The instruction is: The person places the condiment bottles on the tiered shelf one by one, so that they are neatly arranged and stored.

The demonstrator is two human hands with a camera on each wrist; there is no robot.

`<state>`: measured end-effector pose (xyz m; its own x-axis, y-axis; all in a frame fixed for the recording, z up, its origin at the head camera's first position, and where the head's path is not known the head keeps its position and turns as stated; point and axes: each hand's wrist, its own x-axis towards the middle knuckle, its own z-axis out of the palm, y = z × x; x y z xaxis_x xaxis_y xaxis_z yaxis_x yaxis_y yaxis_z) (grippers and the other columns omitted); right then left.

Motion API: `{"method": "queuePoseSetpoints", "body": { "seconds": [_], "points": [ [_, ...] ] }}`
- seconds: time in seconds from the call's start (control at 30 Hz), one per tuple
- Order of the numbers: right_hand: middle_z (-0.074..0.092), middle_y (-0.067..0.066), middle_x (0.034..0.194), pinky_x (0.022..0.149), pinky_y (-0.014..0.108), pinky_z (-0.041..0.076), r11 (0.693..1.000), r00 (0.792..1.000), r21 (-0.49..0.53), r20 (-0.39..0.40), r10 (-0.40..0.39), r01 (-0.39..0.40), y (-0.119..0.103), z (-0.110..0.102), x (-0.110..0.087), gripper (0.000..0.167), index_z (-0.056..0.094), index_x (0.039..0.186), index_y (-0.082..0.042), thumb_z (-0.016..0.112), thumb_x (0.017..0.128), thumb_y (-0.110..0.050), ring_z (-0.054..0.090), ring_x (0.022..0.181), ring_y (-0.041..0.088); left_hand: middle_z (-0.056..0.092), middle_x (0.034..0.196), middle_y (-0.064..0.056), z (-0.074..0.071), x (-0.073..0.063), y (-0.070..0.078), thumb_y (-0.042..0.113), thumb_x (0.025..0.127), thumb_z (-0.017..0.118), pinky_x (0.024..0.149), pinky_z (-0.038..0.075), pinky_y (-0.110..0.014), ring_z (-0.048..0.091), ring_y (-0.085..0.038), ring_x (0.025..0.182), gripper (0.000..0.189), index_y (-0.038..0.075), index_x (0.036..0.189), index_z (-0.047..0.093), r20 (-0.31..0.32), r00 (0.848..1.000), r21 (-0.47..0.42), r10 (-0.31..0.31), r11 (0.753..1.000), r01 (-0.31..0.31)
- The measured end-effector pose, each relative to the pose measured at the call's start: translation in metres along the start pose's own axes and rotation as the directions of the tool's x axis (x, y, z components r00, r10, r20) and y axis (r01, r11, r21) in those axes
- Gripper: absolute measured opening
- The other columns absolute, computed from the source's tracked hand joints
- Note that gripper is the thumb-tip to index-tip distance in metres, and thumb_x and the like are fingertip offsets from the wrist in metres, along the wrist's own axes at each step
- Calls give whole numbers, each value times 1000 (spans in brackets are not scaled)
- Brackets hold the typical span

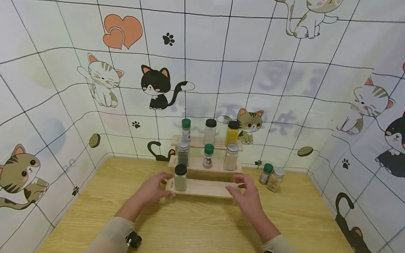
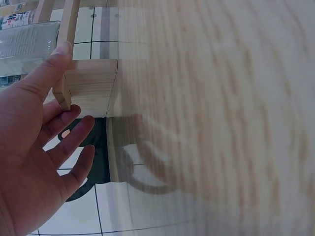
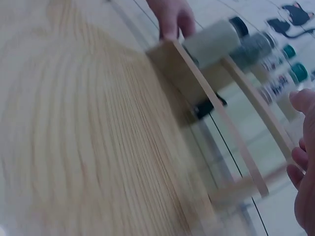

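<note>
A three-tier wooden spice rack stands on the table with jars on its steps. My left hand pinches the left end of its lowest board, thumb on the edge and a fingertip at the corner beneath, as the left wrist view shows. Beside that thumb, a black-capped jar of pale contents stands on the lowest step. My right hand is at the rack's right end with fingers loosely bent. In the right wrist view, a gap shows between those fingers and the lowest board's end.
On the middle step stand a grey-capped jar, a green-capped jar and another grey-capped jar. The top step holds a green-capped jar, a clear jar and a yellow jar. Two jars stand right of the rack.
</note>
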<state>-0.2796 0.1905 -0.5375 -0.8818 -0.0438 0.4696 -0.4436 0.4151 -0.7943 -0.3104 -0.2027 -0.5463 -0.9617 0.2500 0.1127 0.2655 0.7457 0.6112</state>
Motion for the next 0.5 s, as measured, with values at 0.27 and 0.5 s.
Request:
{"method": "queuePoseSetpoints", "body": {
  "seconds": [0.27, 0.5],
  "points": [
    [64, 19, 122, 91, 28, 54, 990, 981, -135, -196, 5, -31, 37, -55, 0, 36, 65, 128, 1, 85, 98, -6, 63, 109, 35, 68, 139, -4, 0, -1, 1, 34, 89, 97, 102, 58, -57, 71, -30, 121, 66, 11, 145, 69, 7, 1000, -14, 9, 1000, -9],
    [58, 23, 118, 87, 23, 46, 975, 913, -208, -407, -19, -72, 65, -92, 9, 33, 65, 125, 10, 82, 98, 0, 56, 104, 27, 67, 141, -1, 1, 2, -2, 34, 90, 96, 105, 58, -55, 70, -28, 124, 66, 14, 146, 69, 5, 1000, -5, -16, 1000, 16]
  ]
}}
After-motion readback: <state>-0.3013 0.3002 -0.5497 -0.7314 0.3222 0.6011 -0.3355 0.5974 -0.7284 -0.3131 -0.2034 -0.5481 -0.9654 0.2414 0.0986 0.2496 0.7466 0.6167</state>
